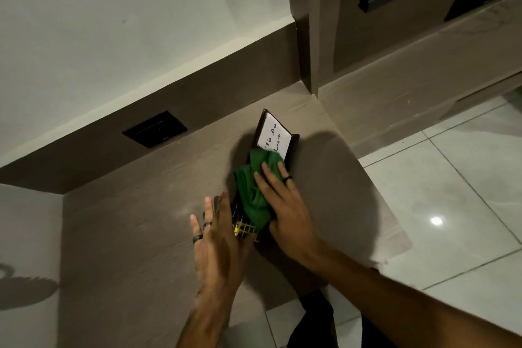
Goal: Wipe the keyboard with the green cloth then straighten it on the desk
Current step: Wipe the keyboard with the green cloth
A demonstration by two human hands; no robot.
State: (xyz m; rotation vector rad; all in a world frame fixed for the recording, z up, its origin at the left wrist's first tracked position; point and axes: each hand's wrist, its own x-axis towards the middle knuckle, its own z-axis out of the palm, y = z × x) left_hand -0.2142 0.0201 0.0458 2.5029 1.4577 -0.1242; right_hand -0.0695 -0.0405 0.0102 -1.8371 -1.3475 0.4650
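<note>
1. Here the keyboard (245, 230) lies on the brown desk (135, 223), mostly hidden; only dark keys with yellow edging show.
2. The green cloth (254, 186) covers its far part, pressed flat by the right hand (282, 206), fingers spread.
3. The left hand (217, 240) rests open against its near-left end.
4. A "To Do List" card (274, 137) stands beyond the keyboard.

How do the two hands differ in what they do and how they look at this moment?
The right hand lies flat on the green cloth and presses it on the keyboard; the left hand holds no cloth and rests, fingers spread, at the keyboard's left side. The left hand shows two rings, the right hand one. Both are bare and reach over the same desk.
</note>
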